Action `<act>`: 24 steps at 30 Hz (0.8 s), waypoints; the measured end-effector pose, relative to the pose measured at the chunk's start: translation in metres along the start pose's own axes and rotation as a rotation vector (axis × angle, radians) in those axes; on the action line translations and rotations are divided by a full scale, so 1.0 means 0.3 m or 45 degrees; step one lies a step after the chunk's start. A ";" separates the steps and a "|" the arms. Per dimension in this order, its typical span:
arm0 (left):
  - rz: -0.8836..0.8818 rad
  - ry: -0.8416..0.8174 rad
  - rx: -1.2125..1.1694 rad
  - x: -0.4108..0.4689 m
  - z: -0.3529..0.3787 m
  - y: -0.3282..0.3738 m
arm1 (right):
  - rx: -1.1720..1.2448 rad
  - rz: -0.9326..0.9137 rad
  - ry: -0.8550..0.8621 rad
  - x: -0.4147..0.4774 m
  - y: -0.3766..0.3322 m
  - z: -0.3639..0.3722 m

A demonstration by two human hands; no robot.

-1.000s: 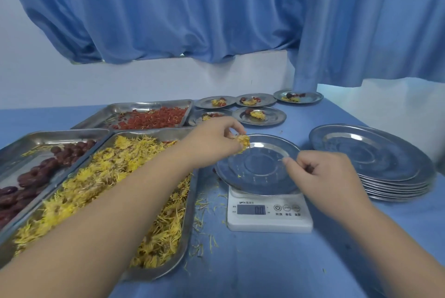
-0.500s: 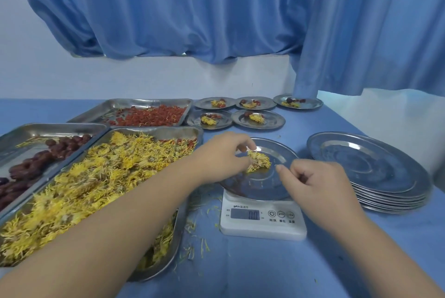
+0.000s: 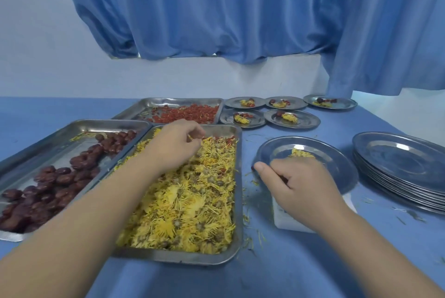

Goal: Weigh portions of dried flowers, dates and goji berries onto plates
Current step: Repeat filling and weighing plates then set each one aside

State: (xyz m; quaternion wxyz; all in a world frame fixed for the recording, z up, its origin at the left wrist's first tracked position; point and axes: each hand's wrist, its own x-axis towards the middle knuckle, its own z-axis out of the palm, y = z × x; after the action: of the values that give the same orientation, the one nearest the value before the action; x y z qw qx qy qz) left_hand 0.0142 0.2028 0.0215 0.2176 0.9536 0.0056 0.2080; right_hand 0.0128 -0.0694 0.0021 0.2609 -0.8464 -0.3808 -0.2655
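Fingers of the left hand [image 3: 175, 146] pinch dried yellow flowers [image 3: 192, 201] over the far end of the rectangular steel tray [image 3: 238, 177]; the round steel plate [image 3: 337, 165] lies to their right, by the curled right hand [image 3: 303, 184], hold unclear.

Yellow flower tuft [image 3: 301, 153] on steel plate [image 3: 337, 167] (far side)

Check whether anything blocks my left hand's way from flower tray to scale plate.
Nothing visible does: from the left hand pinching dried flowers, only the tray rim and blue table lie before the plate. The right hand sits at its near edge.
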 end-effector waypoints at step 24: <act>-0.636 -0.271 0.456 0.052 -0.199 -0.622 | -0.181 -0.103 0.035 -0.020 -0.004 0.059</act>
State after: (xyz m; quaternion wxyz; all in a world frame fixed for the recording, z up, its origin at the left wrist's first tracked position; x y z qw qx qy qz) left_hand 0.0195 0.3980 -0.0016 0.0900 0.9623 0.2531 0.0429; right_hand 0.0129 -0.0603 -0.0142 0.1944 -0.8431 -0.3911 -0.3138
